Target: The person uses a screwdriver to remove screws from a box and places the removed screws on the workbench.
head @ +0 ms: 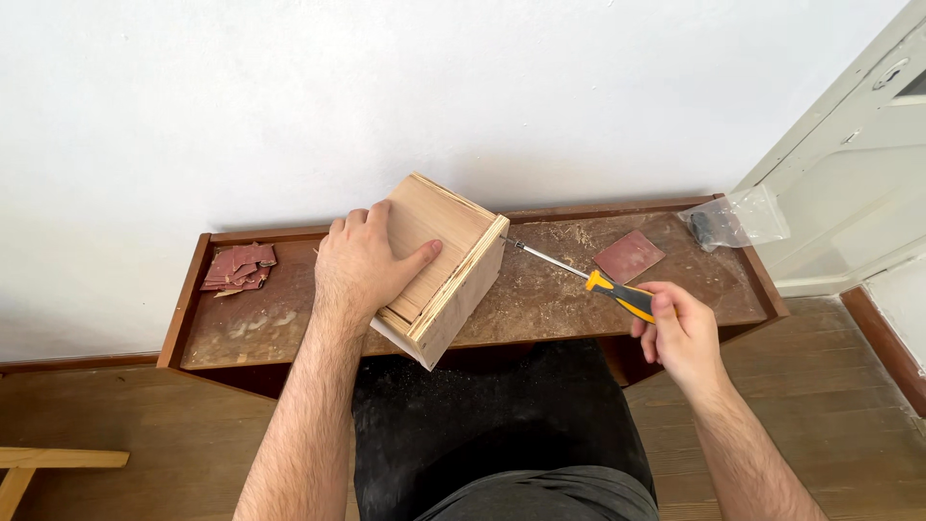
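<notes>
Your left hand [359,265] lies flat on top of the wooden box [446,265], fingers spread and thumb stretched out across the pale, smooth-grained panel — pressing on it, not wrapped round it. The box is plywood, its layered edges showing as fine stripes along the near side, and it sits tilted on the front part of the low table [231,333], one corner jutting out past the table's front edge toward your lap.

Your right hand [680,333] is curled tight round the yellow-and-black handle of the screwdriver [590,280]. Its thin, shiny metal shaft runs up and left, the tip right at the box's upper right edge, by the side panel.

The table has a worn, mottled brown top with a raised reddish wooden rim, dusted with pale sawdust and shavings. One square of reddish-brown sandpaper [629,257] lies flat just beyond the screwdriver. Far to the left, a small heap of torn sandpaper scraps [237,267] — same rusty colour, several pieces overlapping, too jumbled to count. At the right-hand end, one crinkled clear plastic bag [738,220] with small dark pieces inside.

One box, one screwdriver, two hands at work.
</notes>
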